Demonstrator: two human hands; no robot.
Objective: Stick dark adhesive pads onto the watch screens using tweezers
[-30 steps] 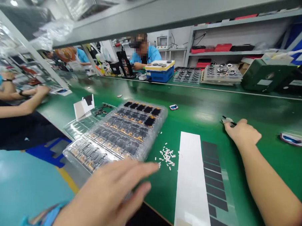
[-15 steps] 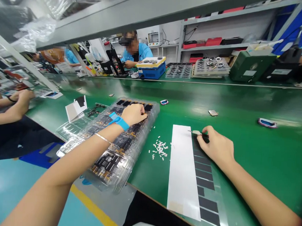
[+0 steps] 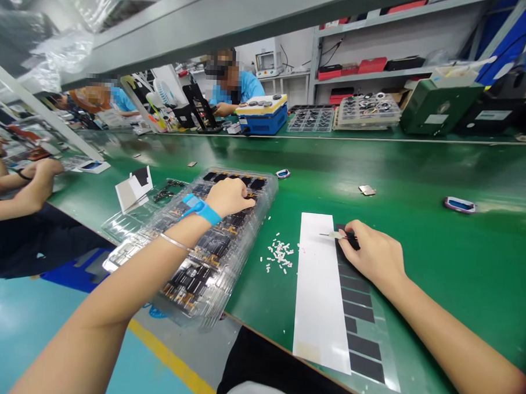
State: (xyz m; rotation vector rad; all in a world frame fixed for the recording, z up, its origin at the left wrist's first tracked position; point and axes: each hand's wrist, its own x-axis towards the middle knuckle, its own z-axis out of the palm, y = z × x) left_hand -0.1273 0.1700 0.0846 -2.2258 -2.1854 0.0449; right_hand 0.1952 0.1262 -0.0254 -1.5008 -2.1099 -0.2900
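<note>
My left hand point(image 3: 228, 198), with a blue strap at its wrist, reaches over a stack of clear plastic trays point(image 3: 269, 200) filled with dark electronic parts. Its fingers are closed at the upper right cells; what they grip is hidden. A pair of dark tweezers point(image 3: 352, 240) with a pale front section is held in my right hand point(image 3: 376, 251). Their tip points left over a long white paper strip point(image 3: 318, 286). Under and beside that paper lies a clear sheet with black rectangles point(image 3: 363, 346). Small white pieces point(image 3: 280, 254) lie scattered between trays and paper.
A folded white card point(image 3: 132, 192) and loose dark parts point(image 3: 170, 190) lie left of the trays. Farther back are small blue-centred items point(image 3: 460, 205) and a metallic piece point(image 3: 367, 190). Another person's hands point(image 3: 46, 169) are at the left. A blue box point(image 3: 264, 120) stands across the bench.
My right hand has shifted slightly left, bringing the tweezers' tip farther over the white paper. The left hand stays at the tray's upper right, moved only slightly left.
</note>
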